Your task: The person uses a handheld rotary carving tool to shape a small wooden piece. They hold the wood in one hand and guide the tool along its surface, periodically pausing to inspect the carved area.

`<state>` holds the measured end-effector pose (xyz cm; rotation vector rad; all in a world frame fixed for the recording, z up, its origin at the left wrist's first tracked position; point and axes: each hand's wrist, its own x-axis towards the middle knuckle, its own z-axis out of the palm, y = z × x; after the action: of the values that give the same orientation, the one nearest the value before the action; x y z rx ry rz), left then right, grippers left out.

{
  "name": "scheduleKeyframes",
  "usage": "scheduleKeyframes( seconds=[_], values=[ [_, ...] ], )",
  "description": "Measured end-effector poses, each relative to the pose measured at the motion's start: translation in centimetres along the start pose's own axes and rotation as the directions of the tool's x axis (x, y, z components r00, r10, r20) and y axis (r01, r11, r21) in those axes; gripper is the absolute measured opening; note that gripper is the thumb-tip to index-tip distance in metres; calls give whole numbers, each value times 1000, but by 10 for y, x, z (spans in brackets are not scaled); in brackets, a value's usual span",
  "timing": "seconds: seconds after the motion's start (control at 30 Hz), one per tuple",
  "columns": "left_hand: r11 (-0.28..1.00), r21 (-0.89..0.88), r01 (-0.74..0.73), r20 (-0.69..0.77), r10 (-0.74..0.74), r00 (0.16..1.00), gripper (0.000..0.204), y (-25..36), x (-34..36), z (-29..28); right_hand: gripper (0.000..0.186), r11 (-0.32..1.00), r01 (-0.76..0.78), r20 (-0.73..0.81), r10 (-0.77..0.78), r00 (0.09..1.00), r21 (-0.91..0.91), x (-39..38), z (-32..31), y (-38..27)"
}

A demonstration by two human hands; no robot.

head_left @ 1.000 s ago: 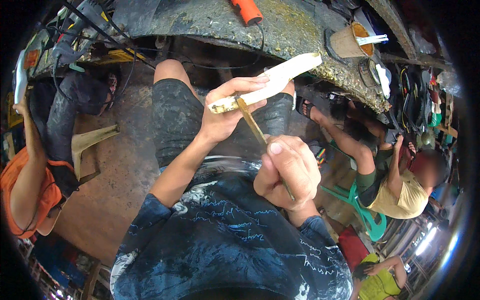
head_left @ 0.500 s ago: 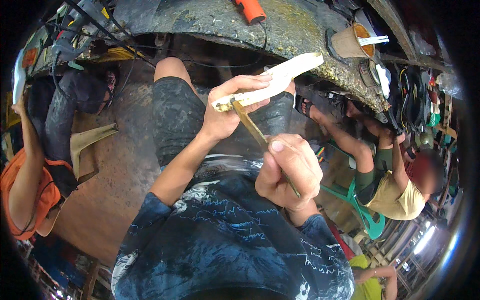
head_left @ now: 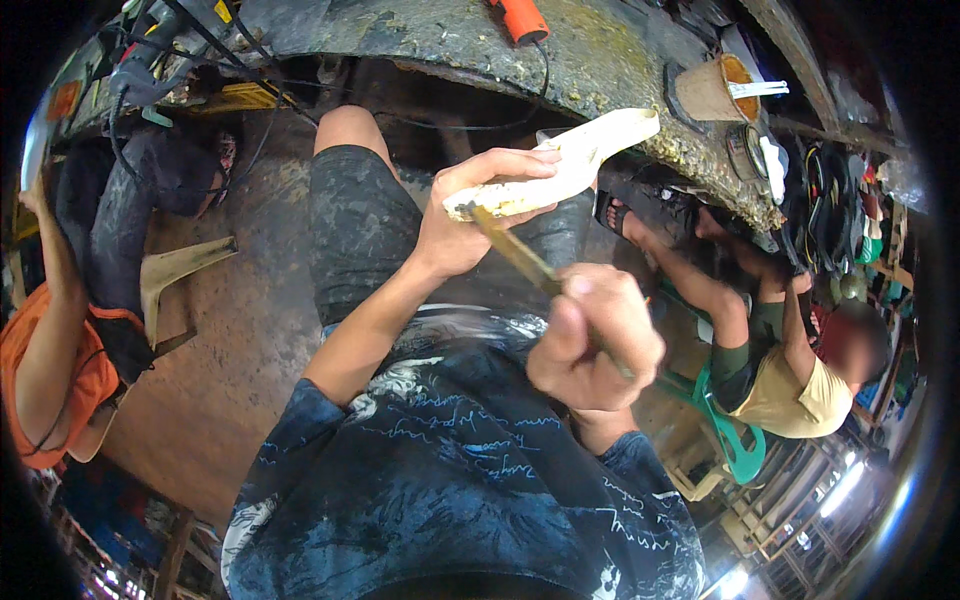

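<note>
Over my lap, my left hand (head_left: 457,225) grips a pale cream, curved piece shaped like a shoe sole (head_left: 575,160), its far end tilted up to the right toward the bench. My right hand (head_left: 600,340), slightly blurred, pinches a thin, flat, brownish stick (head_left: 520,255) like a glue brush. The stick's dark tip meets the near end of the sole, next to my left wrist. My thumb and curled fingers close round the stick's rear part, mostly hiding it.
A crusted workbench (head_left: 400,40) runs across the far side, bearing an orange-handled tool (head_left: 523,20), a brown pot (head_left: 705,90) with white sticks and a round tin (head_left: 745,150). One co-worker (head_left: 790,385) sits at right on a green chair (head_left: 735,440); another in orange (head_left: 45,385) sits at left.
Both hands and the sole have shifted slightly right in the picture. My right hand has turned a little, and the stick's tip sits slightly farther along the sole's near end.
</note>
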<state>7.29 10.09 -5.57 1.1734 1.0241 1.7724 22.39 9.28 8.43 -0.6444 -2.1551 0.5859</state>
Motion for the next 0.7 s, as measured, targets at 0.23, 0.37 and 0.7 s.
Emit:
scheduleKeyframes(
  seconds=[0.23,0.37,0.7],
  values=[
    [999,24,30,-27,-29,999,40,2,-1,2,24,990,134,-205,-122,971,43,1,12,4],
    [1000,9,-12,-8,13,1000,38,1,0,3,15,997,78,15,-78,997,4,0,16,-6],
    [991,-62,120,-23,-122,992,34,3,-4,3,29,983,-173,-404,136,905,-57,-11,1,18]
  ],
)
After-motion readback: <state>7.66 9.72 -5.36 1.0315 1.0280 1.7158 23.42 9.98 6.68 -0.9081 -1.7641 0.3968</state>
